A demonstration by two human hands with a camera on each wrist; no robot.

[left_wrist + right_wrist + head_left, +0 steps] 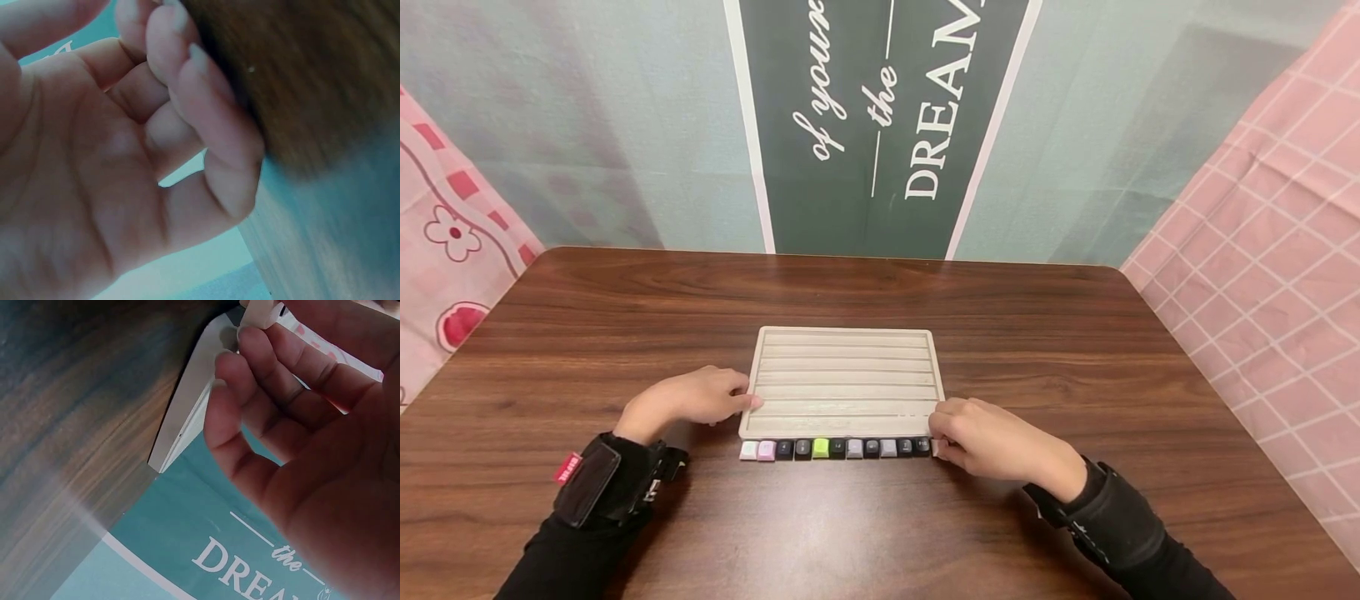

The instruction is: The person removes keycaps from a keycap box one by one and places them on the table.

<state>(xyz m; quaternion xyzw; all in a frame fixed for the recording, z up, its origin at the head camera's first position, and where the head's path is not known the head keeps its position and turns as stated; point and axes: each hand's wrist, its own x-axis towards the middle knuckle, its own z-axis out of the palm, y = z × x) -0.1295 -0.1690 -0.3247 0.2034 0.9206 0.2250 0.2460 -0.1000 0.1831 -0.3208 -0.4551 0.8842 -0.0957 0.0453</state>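
Note:
A pale ridged tray [848, 375] lies flat on the brown table, and a row of keycaps [821, 448] in black, grey, lime, pink and white runs along its near edge. My left hand [700, 396] rests at the tray's left side, thumb over the rim; the left wrist view shows its fingers [212, 119] loosely bent, with nothing in the palm. At the row's right end, my right hand [992, 437] pinches a whitish keycap [259, 312] between thumb and fingertips. The tray's near right corner is partly hidden behind that hand.
The wooden table [865, 533] reaches back to a hanging cloth [880, 167] printed with lettering. Pink checked cloth [1285, 250] hangs on the right, and a flowered pink cloth [452, 233] on the left. Both wrists carry black straps [1108, 512].

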